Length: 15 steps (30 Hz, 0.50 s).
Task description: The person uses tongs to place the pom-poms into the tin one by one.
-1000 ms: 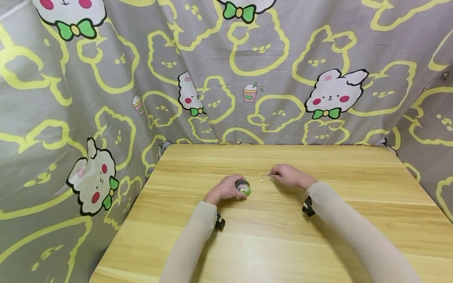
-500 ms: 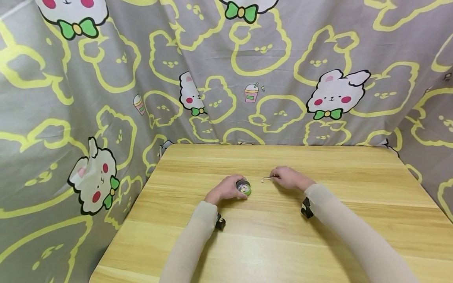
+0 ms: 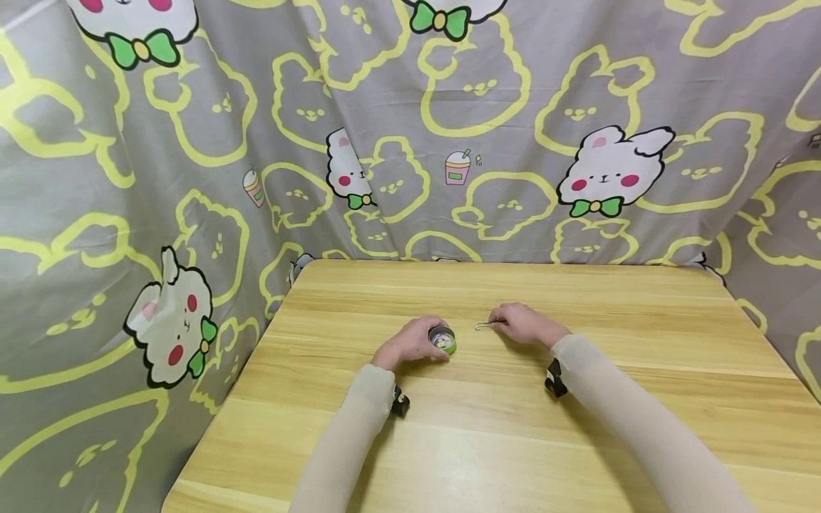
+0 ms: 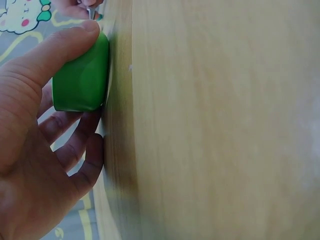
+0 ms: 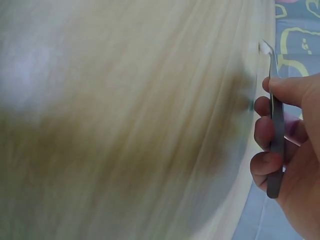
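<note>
So here's the setup: a person sits at a light wooden table (image 3: 577, 427) with both forearms in beige sleeves resting on it. The left hand (image 3: 407, 345) is wrapped around a small green tub (image 3: 442, 340), thumb on one side and fingers curled round the other, so it's a proper hold rather than a touch. The tub stands upright on the table roughly in the middle, a bit toward the far edge, and from the head view you can see little pale and pink bits inside it. The left wrist view shows the green wall of the tub right under the thumb.

The right hand (image 3: 526, 323) is just to the right of the tub, not touching it. It pinches a pair of slim metal tweezers (image 5: 276, 117) between thumb and fingers, tips pointing left toward the tub. In the right wrist view there's a tiny white bead (image 5: 263, 47) at the tweezer tips, down close to the table surface. Can't tell if the tips are actually clamped on it or only touching, too blurry.

Behind the far edge and along the left side hangs a grey cloth (image 3: 192, 142) with yellow bunny outlines and white bunnies with green bows.
</note>
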Each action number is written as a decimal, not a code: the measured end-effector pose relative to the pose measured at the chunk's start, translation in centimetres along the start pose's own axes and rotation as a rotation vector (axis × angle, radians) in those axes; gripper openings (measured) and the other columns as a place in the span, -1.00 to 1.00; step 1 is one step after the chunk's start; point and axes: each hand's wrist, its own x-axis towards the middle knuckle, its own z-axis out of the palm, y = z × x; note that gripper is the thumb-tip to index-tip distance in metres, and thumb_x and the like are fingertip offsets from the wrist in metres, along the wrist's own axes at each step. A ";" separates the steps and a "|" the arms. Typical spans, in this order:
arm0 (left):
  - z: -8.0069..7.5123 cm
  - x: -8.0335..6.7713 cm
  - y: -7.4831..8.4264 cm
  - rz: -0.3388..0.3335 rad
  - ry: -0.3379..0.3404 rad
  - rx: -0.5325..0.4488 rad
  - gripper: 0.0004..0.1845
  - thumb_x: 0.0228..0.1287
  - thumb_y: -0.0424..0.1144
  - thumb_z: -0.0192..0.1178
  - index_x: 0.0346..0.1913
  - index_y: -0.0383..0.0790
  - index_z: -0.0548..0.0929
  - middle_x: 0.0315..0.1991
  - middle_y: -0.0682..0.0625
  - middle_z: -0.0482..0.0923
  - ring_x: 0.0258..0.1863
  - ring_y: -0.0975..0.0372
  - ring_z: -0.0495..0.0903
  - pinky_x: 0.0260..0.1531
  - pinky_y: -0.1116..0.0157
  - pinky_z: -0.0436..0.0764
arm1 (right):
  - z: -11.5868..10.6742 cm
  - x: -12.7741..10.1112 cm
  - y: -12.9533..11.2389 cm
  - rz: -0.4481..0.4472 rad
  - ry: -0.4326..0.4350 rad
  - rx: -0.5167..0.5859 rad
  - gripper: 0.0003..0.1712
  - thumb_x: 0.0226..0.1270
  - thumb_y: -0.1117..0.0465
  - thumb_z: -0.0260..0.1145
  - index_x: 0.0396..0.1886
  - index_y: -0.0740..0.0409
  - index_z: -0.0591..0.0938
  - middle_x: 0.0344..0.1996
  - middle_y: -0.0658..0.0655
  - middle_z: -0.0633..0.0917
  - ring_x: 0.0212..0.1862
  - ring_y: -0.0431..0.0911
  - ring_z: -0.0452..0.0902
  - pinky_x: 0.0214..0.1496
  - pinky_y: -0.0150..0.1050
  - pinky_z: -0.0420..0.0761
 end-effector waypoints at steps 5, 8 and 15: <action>0.0 0.0 0.0 -0.002 -0.002 -0.010 -0.41 -0.09 -0.07 0.51 0.06 -0.07 0.54 -0.08 0.12 0.54 -0.07 0.27 0.48 -0.01 0.30 0.45 | -0.2 -0.3 -0.2 -0.033 0.037 -0.004 -0.86 0.35 0.31 0.19 -0.20 0.17 0.65 -0.36 0.02 0.59 -0.34 -0.13 0.48 -0.26 -0.14 0.49; 0.1 0.0 -0.1 -0.009 -0.004 -0.013 -0.40 -0.09 -0.07 0.50 0.07 -0.07 0.54 -0.07 0.12 0.53 -0.07 0.28 0.48 -0.01 0.31 0.45 | -0.5 -0.5 -0.4 -0.057 0.066 -0.009 -0.86 0.35 0.33 0.18 -0.19 0.18 0.65 -0.34 0.04 0.61 -0.33 -0.13 0.49 -0.27 -0.15 0.50; 0.1 0.0 -0.1 -0.003 -0.001 -0.001 -0.39 -0.09 -0.05 0.50 0.08 -0.07 0.54 -0.05 0.11 0.53 -0.05 0.26 0.48 0.01 0.29 0.44 | -1.8 -0.6 -2.1 -0.079 0.084 0.010 -0.84 0.36 0.31 0.18 -0.15 0.14 0.65 -0.33 -0.02 0.59 -0.36 -0.20 0.46 -0.31 -0.21 0.49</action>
